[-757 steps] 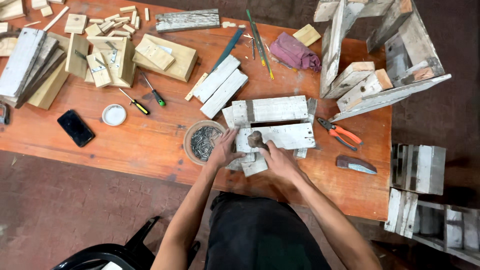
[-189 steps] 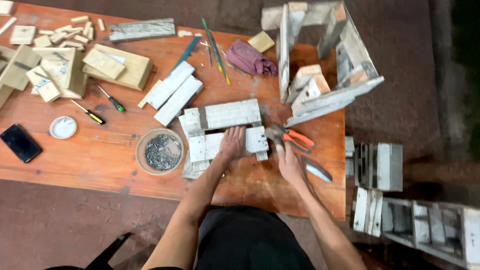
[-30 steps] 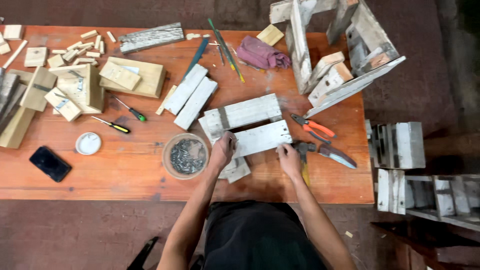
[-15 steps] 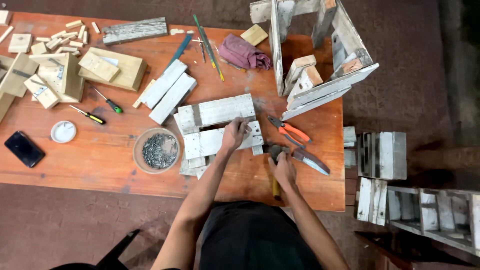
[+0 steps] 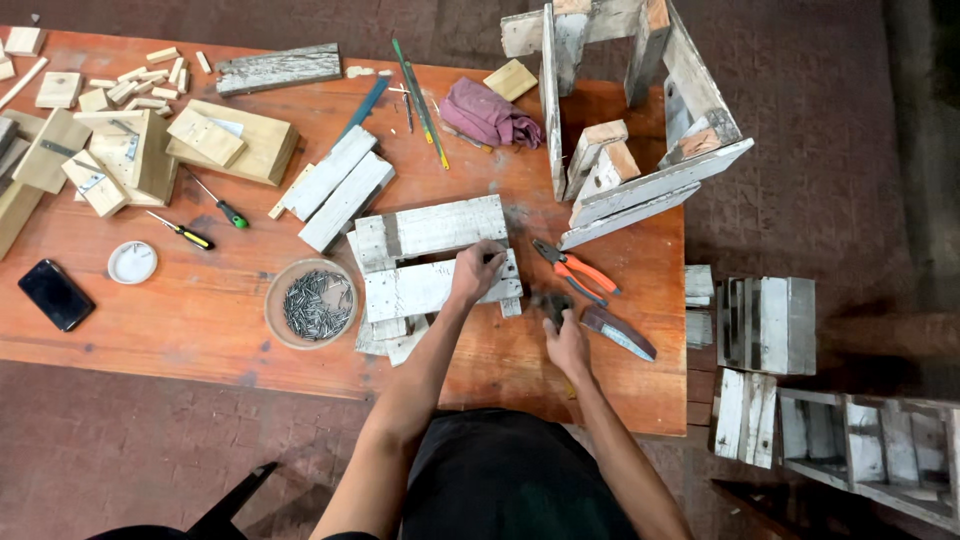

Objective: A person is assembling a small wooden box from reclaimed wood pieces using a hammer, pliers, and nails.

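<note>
Hands: left on two white planks, right gripping hammer.

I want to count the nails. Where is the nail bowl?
The nail bowl sits on the orange table, left of the white boards under the left hand.

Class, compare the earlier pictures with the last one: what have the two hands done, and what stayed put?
The right hand left the whitewashed slat panel, went to the table's right side and took up a hammer beside the orange-handled pliers. The left hand slid along the panel to its right end. The bowl of nails, the screwdrivers and the phone lie as before.
</note>
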